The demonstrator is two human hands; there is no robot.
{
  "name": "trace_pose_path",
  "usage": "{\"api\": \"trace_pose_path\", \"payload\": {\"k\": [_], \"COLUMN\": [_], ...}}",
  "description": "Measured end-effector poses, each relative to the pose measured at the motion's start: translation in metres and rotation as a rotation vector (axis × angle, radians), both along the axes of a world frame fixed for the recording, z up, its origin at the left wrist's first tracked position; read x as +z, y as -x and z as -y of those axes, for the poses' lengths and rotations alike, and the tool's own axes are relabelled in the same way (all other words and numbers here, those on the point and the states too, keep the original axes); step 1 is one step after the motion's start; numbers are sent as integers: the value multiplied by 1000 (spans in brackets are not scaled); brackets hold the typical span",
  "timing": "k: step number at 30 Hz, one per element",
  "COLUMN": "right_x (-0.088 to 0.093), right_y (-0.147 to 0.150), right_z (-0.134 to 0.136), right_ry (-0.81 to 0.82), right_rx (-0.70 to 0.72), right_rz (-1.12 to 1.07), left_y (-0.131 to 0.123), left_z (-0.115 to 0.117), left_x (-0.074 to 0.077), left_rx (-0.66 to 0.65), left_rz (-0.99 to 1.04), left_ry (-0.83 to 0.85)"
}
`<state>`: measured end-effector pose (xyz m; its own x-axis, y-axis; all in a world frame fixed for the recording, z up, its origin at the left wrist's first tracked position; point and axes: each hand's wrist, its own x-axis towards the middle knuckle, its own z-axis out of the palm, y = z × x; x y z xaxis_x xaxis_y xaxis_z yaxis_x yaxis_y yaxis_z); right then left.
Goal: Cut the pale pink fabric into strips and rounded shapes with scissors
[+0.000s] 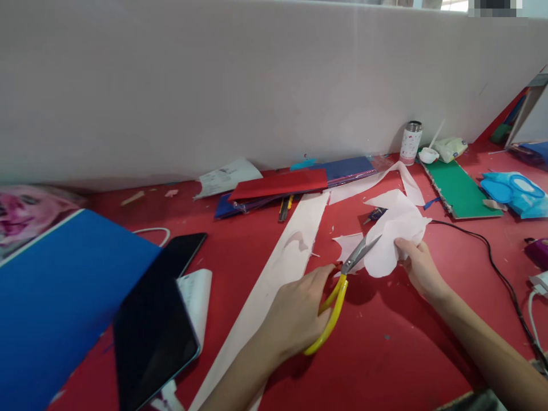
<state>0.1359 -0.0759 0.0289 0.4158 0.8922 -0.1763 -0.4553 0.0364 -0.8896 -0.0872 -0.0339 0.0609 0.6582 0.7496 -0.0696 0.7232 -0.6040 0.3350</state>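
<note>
My left hand is wrapped round the yellow handles of a pair of scissors. The grey blades point up and to the right, with the tip over the edge of a pale, curved-edged sheet of paper. That paper is pinched by its lower right edge between the thumb and fingers of my right hand. Part of the right fingers is hidden behind it. A smaller paper scrap lies on the red table behind the blades. Left of the scissors, a long white paper strip runs across the table.
A tablet leans beside a blue board on the left. Red folders lie along the white partition. To the right are a bottle, a green board, a blue wipes pack and a black cable.
</note>
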Motion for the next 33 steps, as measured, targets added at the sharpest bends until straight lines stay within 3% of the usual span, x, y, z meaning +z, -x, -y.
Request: {"api": "trace_pose_path", "payload": {"k": [21,33], "right_x": [5,-2], "right_y": [4,1], "right_z": [1,1], "right_ry": [44,17], "right_rx": [17,30], "right_rz": [-6,2], "left_y": [-1,2], "left_z": [1,-2], "left_x": [0,-4], "left_rx": [-37,-67], "left_rz": [32,57], "left_ry": [-15,-57]}}
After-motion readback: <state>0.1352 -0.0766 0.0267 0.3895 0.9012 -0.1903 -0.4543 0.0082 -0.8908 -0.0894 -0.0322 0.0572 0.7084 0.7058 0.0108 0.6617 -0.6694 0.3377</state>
